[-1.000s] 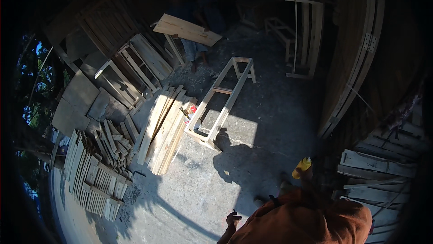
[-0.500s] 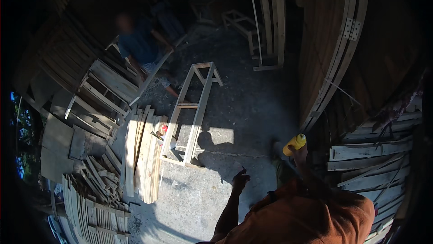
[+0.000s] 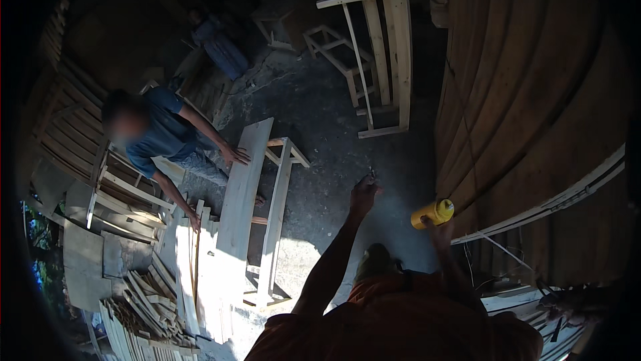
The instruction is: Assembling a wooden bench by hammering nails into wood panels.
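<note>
In the head view, your right hand (image 3: 439, 233) is closed around a yellow bottle (image 3: 435, 212), which you hold tilted, its narrow end toward the right, in front of the wall of brown boards (image 3: 521, 87); your left hand (image 3: 363, 196) is stretched forward over the grey floor (image 3: 327, 144), well apart from the bottle; something small seems to show at its fingertips, but it is too dark to tell what it is or how far the fingers are closed; left of that hand stands a low wooden frame (image 3: 275, 221), with a wide pale board (image 3: 246, 191) lying along its far left side; a co-worker in a blue shirt (image 3: 163, 124) has one hand on that board and the other lower down, by the sunlit planks (image 3: 187, 274); a larger wooden frame (image 3: 402, 60) stands beyond your left hand, with a small stool-like frame (image 3: 348, 74) just beside it.
</note>
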